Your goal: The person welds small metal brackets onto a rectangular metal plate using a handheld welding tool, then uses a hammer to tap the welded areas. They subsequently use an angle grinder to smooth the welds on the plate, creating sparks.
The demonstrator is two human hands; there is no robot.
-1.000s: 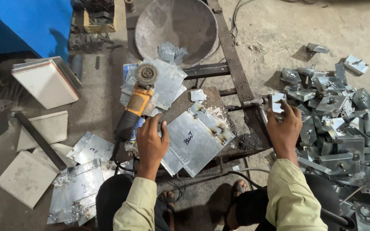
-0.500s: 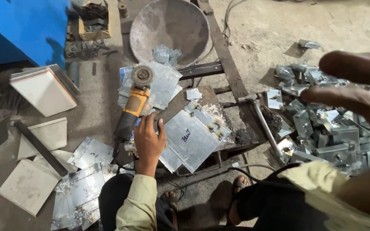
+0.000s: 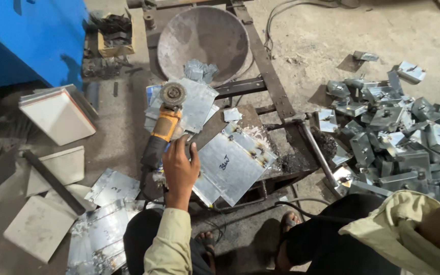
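My left hand (image 3: pixel 179 168) rests over the black rear grip of a yellow and black angle grinder (image 3: pixel 165 127), fingers curled on it. The grinder lies on a low metal work stand, its round disc (image 3: pixel 172 93) pointing away from me on a thin steel sheet (image 3: pixel 195 104). Just right of the hand lies a welded galvanised plate (image 3: pixel 232 163) with a scribbled mark. My right hand is out of view; only its pale sleeve and forearm (image 3: pixel 408 234) show at the lower right.
A heap of bent metal brackets (image 3: pixel 398 137) covers the floor at right. A large steel bowl (image 3: pixel 203 38) sits beyond the stand, a blue machine (image 3: pixel 26 35) at far left. White tiles (image 3: pixel 57 114) and loose sheets (image 3: pixel 100 229) lie at left. A hammer (image 3: pixel 317 150) lies by the stand.
My right hand left the bracket heap, rose close to the camera and has gone out of view. My left hand stayed on the grinder.
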